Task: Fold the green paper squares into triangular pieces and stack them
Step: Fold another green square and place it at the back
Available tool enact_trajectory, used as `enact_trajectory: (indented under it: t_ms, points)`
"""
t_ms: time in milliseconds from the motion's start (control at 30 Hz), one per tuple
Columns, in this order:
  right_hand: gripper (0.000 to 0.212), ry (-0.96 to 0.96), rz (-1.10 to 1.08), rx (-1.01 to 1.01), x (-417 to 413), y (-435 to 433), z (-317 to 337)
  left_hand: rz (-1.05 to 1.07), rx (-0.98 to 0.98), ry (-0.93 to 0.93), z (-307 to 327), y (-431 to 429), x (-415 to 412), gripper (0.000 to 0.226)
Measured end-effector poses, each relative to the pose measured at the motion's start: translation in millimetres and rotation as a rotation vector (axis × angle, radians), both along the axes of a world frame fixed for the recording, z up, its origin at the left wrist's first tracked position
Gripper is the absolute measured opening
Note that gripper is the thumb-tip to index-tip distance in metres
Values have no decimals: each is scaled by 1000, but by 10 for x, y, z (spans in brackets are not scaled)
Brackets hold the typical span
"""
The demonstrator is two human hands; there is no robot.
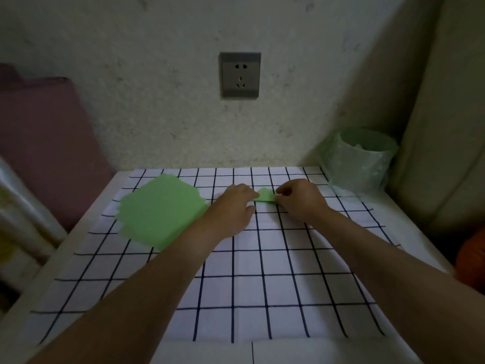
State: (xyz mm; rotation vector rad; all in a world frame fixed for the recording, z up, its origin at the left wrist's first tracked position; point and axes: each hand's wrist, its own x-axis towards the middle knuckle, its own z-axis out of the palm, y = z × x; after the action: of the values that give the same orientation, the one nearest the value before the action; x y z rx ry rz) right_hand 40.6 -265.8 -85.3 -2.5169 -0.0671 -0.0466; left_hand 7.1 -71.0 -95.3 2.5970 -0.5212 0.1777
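A loose pile of green paper squares [161, 210] lies on the left part of the checked cloth [236, 285]. Further right, near the table's back, a small folded green piece [265, 196] lies between my two hands. My left hand [232, 206] holds its left end with curled fingertips. My right hand [300, 198] pinches its right end with thumb and fingers. Most of the piece is hidden by the fingers; only a small peaked part shows.
A green plastic-lined bin [364, 158] stands at the table's back right corner. A wall socket [239, 74] sits on the wall behind. A mauve cushion [39, 143] leans at the left, an orange object [471, 261] lies off the right edge.
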Motion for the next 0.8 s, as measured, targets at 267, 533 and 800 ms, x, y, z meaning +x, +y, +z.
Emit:
enact_trajectory:
  t_ms: [267,533,800]
  points:
    - [25,-286,299,-335,29,-8,-88,0,192,3,5,-31,203,33]
    - [28,-269,250,-451,47,102,17,18,24,2,147,119,113,33]
    - [33,-351,289,-275,-235,544,359,257,-128,-23,353,833,-194,34]
